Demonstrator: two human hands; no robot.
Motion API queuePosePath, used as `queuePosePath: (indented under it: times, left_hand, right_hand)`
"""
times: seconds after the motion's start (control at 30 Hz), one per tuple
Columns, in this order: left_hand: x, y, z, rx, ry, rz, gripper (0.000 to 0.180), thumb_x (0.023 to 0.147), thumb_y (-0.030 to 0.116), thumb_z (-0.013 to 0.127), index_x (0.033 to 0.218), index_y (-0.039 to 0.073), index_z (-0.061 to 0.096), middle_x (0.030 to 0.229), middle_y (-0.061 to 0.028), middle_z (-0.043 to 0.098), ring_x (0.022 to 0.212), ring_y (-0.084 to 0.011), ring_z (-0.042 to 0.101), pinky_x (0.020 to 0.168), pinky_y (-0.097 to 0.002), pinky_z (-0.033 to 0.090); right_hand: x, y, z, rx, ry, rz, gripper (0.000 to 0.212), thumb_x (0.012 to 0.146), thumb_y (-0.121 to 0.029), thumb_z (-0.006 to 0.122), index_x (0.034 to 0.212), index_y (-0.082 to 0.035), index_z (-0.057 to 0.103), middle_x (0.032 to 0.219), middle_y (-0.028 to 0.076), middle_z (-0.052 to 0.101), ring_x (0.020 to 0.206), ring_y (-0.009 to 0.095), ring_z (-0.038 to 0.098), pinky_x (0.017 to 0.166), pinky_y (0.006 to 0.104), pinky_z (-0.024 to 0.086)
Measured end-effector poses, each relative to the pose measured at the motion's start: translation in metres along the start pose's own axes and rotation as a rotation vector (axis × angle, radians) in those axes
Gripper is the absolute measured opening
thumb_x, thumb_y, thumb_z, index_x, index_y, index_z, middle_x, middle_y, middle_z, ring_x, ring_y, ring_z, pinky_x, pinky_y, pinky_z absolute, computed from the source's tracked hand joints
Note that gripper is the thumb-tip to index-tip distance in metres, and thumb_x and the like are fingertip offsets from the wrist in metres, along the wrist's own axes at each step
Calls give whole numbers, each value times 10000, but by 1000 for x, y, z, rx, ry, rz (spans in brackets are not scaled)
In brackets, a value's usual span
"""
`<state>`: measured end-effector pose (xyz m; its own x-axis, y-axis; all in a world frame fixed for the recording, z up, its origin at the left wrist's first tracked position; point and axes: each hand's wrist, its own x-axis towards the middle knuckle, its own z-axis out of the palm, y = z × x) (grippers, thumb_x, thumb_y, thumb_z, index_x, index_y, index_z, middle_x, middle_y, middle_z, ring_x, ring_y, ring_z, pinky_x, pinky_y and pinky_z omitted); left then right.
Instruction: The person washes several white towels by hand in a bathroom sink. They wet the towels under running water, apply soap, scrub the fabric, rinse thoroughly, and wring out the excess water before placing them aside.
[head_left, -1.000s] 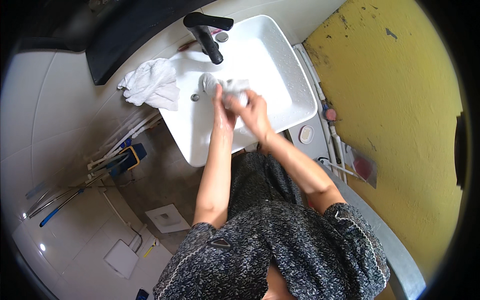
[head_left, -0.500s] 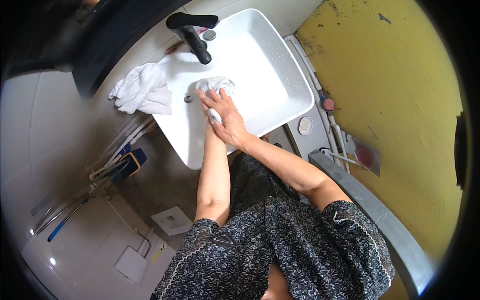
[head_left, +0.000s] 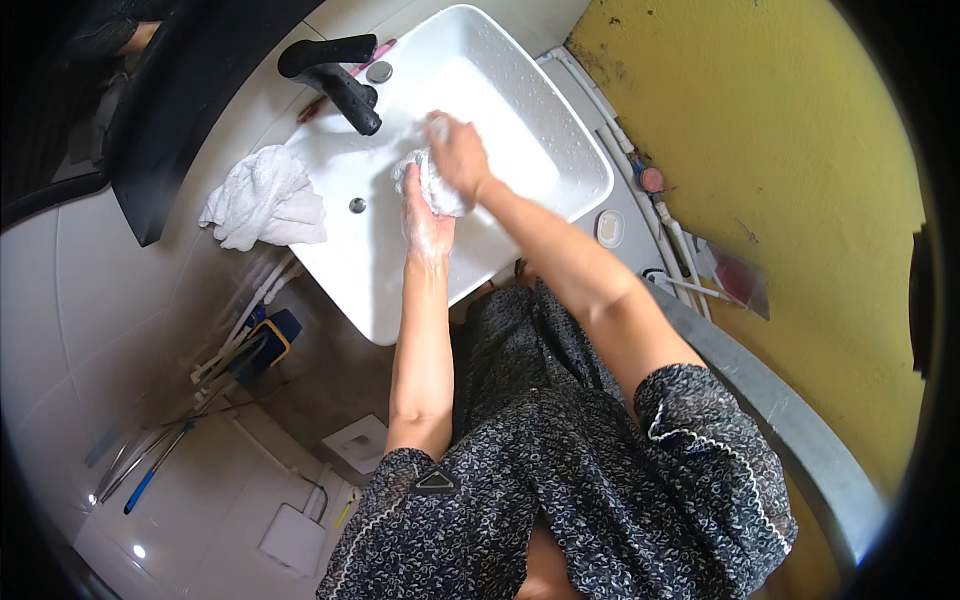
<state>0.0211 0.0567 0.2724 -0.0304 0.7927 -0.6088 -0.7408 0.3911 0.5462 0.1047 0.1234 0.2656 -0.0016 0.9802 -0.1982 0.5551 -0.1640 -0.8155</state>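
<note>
White cloth (head_left: 440,196): bunched, held within the washbasin (head_left: 385,285) outline. Probably light, limp, slippery when wet; best taken by a gathered fold. No distinct front; visible long axis roughly 10 to 4 o'clock. Left hand (head_left: 426,226) cups it, thumb extended, other fingers mostly hidden. Right hand (head_left: 460,156), at 1 o'clock: blurred, fingers curled; cannot tell its grip. Black faucet (head_left: 345,95), 10 o'clock; white towel (head_left: 262,200), 9.
</note>
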Motion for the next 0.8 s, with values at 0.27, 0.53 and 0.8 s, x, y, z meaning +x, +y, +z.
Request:
queuePosePath:
  times: [0.27,0.53,0.8]
  left_hand:
    - [-17,44,-2,329,-113,197,621,991,452,416,1405,-9,368,1412,-122,424,1275,-227,428,1080,-366,319]
    - [-2,59,-59,467,448,577,184,933,192,613,912,60,486,914,-28,512,826,-115,475,733,-264,418]
    - [-17,24,-31,-126,-190,-100,671,933,563,464,1388,75,390,1252,-145,486,1134,-264,501,918,-371,468]
  right_hand:
    - [-28,17,-50,812,-458,386,363,938,-395,594,906,-49,700,835,69,683,815,116,604,764,258,467]
    - [-29,9,-22,976,-96,288,234,880,-246,705,771,-80,581,732,-31,570,683,73,485,641,240,414]
    - [-104,-42,-15,202,-62,-358,169,764,-98,640,722,-28,492,680,86,490,636,212,498,611,342,416]
